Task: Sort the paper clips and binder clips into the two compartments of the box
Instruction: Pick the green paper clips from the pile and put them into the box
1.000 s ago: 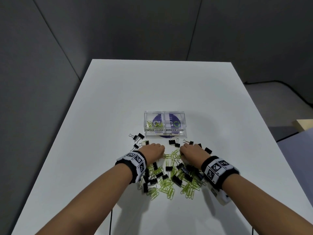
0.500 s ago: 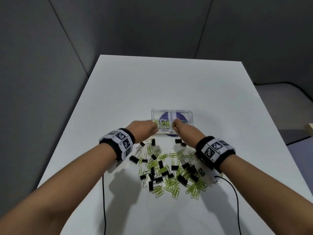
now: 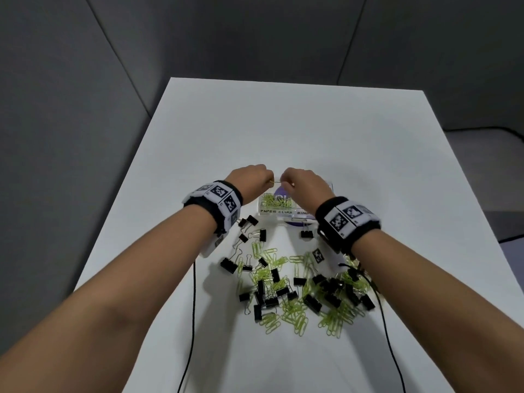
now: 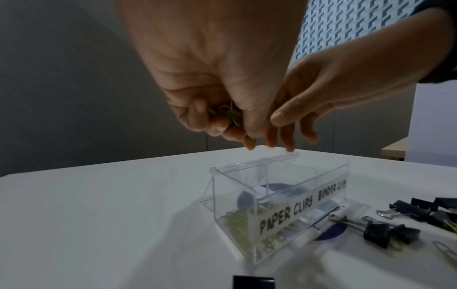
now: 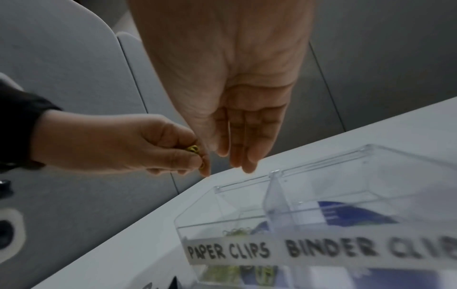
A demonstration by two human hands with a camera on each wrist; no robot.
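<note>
A clear two-compartment box (image 3: pixel 276 211) stands mid-table, labelled PAPER CLIPS on the left and BINDER CLIPS on the right. Several green paper clips (image 3: pixel 276 200) lie in its left compartment (image 5: pixel 222 221). My left hand (image 3: pixel 262 177) hovers above that compartment with its fingers curled round a few green paper clips (image 4: pixel 228 115). One clip (image 3: pixel 274 181) sticks out toward my right hand (image 3: pixel 286 182). The right hand's fingers (image 5: pixel 237 148) hang straight down over the box's far rim and hold nothing. Loose green paper clips and black binder clips (image 3: pixel 297 285) lie mixed in a heap in front of the box.
A few binder clips (image 3: pixel 306 234) lie close to the box's front, also seen in the left wrist view (image 4: pixel 385 232). Black cables (image 3: pixel 192 307) run from both wrists to the table's near edge. Grey partition walls (image 3: pixel 85 137) close in the white table (image 3: pixel 283 123) at the back and left.
Both hands have lifted off the clip heap and moved forward to above the box. The left hand now carries paper clips. The right hand's fingers have straightened.
</note>
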